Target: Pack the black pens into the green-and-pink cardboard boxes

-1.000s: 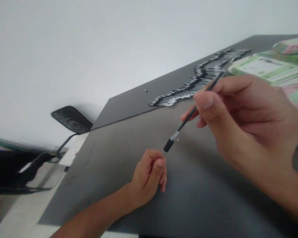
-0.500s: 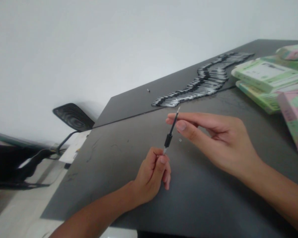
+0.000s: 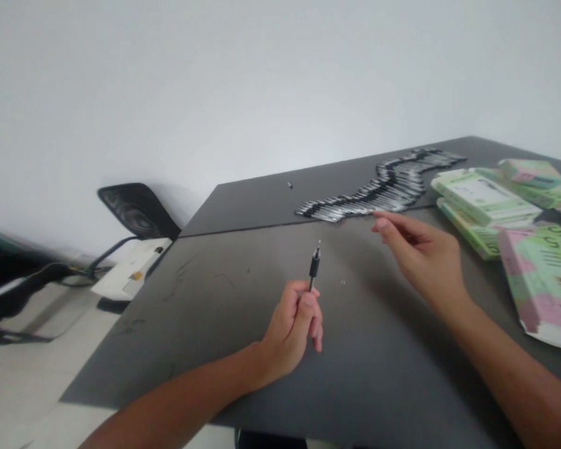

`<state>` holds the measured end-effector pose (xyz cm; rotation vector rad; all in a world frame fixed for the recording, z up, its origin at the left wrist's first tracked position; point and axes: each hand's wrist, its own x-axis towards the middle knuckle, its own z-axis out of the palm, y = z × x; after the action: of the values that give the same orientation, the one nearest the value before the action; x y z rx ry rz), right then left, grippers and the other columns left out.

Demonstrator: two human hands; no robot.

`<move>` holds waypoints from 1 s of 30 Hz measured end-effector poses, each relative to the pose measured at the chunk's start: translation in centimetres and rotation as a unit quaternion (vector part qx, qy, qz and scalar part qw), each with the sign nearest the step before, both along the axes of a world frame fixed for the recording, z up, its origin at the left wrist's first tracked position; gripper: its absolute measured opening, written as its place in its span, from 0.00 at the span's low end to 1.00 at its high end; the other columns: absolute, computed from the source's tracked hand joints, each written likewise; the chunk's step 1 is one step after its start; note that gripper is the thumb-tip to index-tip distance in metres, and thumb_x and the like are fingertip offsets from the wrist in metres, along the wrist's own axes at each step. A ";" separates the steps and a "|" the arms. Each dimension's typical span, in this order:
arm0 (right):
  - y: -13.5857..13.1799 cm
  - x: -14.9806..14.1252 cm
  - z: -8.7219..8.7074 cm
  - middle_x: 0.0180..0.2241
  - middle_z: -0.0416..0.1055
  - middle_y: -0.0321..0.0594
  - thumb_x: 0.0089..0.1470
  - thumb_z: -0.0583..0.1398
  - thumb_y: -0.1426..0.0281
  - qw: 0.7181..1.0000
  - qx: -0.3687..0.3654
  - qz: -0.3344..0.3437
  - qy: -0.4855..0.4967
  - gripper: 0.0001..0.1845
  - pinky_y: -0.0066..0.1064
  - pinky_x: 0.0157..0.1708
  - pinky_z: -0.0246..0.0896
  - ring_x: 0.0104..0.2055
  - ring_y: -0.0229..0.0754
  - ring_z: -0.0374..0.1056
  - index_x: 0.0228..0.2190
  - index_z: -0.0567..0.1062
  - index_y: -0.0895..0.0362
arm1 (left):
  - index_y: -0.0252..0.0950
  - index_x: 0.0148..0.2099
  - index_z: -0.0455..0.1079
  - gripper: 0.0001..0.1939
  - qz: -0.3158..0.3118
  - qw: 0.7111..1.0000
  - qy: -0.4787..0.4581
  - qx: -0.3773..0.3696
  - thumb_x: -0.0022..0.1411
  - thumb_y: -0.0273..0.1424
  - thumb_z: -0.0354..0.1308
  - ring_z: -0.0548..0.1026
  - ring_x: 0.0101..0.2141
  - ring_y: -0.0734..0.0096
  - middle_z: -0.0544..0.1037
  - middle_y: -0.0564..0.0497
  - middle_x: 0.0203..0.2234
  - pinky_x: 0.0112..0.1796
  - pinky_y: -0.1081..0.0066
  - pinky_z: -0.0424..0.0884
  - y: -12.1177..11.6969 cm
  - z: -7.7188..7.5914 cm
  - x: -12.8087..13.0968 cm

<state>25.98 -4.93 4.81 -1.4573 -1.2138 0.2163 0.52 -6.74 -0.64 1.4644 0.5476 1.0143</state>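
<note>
My left hand is closed around the lower barrel of a pen, which stands nearly upright. Its black grip and the fine refill tip above it point up, away from my fist. To the right, my right hand hovers over the table with thumb and forefinger pinched together. Whether anything small sits between those fingertips is too hard to see. Just beyond them lies a long wavy row of pens or pen parts with clear and black sections, side by side.
Green and pink cardboard boxes are piled on the right of the dark table. A small pen piece lies near the back edge, and a tiny clear bit nearer me. A black mesh chair stands at the left against the wall.
The refill has slid down into the pen, leaving only its tip out of the grip. My right hand has moved away from the pen, rightward towards the row. The view has tilted up.
</note>
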 end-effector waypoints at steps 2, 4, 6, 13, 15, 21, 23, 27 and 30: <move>0.5 0.8 -0.6 0.37 0.85 0.44 0.63 0.65 0.52 1.000 -0.019 -0.008 -0.008 0.23 0.37 0.37 0.71 0.34 0.46 0.77 0.51 0.85 0.52 | 0.40 0.54 0.60 0.19 0.018 1.000 -0.007 -0.016 0.80 0.50 0.48 0.66 0.14 0.79 0.65 0.65 0.20 0.19 0.80 0.66 0.2 0.2 0.1; 1.0 1.4 -1.1 0.35 0.84 0.43 0.62 0.65 0.53 0.999 -0.037 -0.012 -0.013 0.24 0.36 0.37 0.71 0.33 0.45 0.77 0.51 0.85 0.54 | 0.39 0.55 0.61 0.20 0.037 0.999 -0.011 -0.036 0.79 0.51 0.50 0.68 0.16 0.78 0.67 0.64 0.21 0.20 0.78 0.66 0.5 0.6 0.2; 1.4 1.8 -1.7 0.33 0.84 0.43 0.61 0.65 0.52 0.998 -0.055 -0.010 -0.021 0.25 0.36 0.37 0.70 0.31 0.44 0.76 0.52 0.85 0.54 | 0.39 0.53 0.62 0.20 0.056 0.997 -0.018 -0.052 0.79 0.51 0.51 0.70 0.17 0.76 0.69 0.63 0.21 0.22 0.76 0.66 0.8 1.0 0.2; 2.1 2.0 -2.8 0.26 0.80 0.40 0.60 0.63 0.45 0.991 -0.125 0.002 -0.048 0.30 0.34 0.32 0.64 0.27 0.42 0.71 0.49 0.86 0.56 | 0.36 0.45 0.66 0.20 0.108 0.989 -0.046 -0.086 0.77 0.50 0.54 0.78 0.26 0.71 0.76 0.55 0.27 0.30 0.71 0.66 2.4 2.3 0.3; 2.1 1.8 -2.8 0.24 0.78 0.39 0.60 0.63 0.43 0.987 -0.149 0.005 -0.053 0.31 0.33 0.30 0.62 0.25 0.42 0.70 0.46 0.87 0.57 | 0.35 0.43 0.68 0.21 0.107 0.988 -0.058 -0.096 0.76 0.49 0.56 0.79 0.29 0.70 0.77 0.52 0.30 0.31 0.70 0.66 2.8 2.3 0.4; 2.2 1.5 -2.9 0.20 0.75 0.37 0.60 0.62 0.41 0.979 -0.190 0.019 -0.074 0.32 0.33 0.27 0.57 0.23 0.40 0.66 0.41 0.88 0.56 | 0.33 0.45 0.71 0.21 0.109 0.983 -0.065 -0.134 0.74 0.49 0.58 0.80 0.33 0.69 0.78 0.50 0.33 0.35 0.70 0.67 3.4 1.9 0.3; 2.3 1.5 -3.0 0.20 0.75 0.36 0.60 0.62 0.41 0.979 -0.188 0.020 -0.076 0.32 0.33 0.27 0.56 0.22 0.40 0.65 0.40 0.88 0.56 | 0.33 0.46 0.72 0.21 0.106 0.983 -0.062 -0.136 0.74 0.49 0.59 0.80 0.33 0.69 0.78 0.50 0.33 0.35 0.70 0.68 3.5 1.8 0.3; 2.5 1.6 -3.4 0.19 0.73 0.35 0.60 0.62 0.41 0.979 -0.187 0.020 -0.080 0.31 0.31 0.26 0.54 0.21 0.38 0.63 0.35 0.87 0.56 | 0.34 0.51 0.73 0.21 0.112 0.983 -0.057 -0.133 0.73 0.48 0.60 0.81 0.33 0.69 0.79 0.50 0.33 0.36 0.69 0.70 3.7 1.8 0.2; 2.6 1.7 -3.6 0.20 0.74 0.35 0.60 0.61 0.40 0.977 -0.197 0.018 -0.078 0.32 0.31 0.27 0.54 0.22 0.37 0.63 0.36 0.87 0.55 | 0.34 0.55 0.72 0.21 0.124 0.982 -0.054 -0.132 0.73 0.47 0.61 0.81 0.33 0.69 0.80 0.51 0.33 0.36 0.69 0.70 3.9 1.8 0.1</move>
<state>27.71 -2.38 1.19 -1.8221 -1.3775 0.3897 0.64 -2.85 1.12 1.1189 0.7683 1.1586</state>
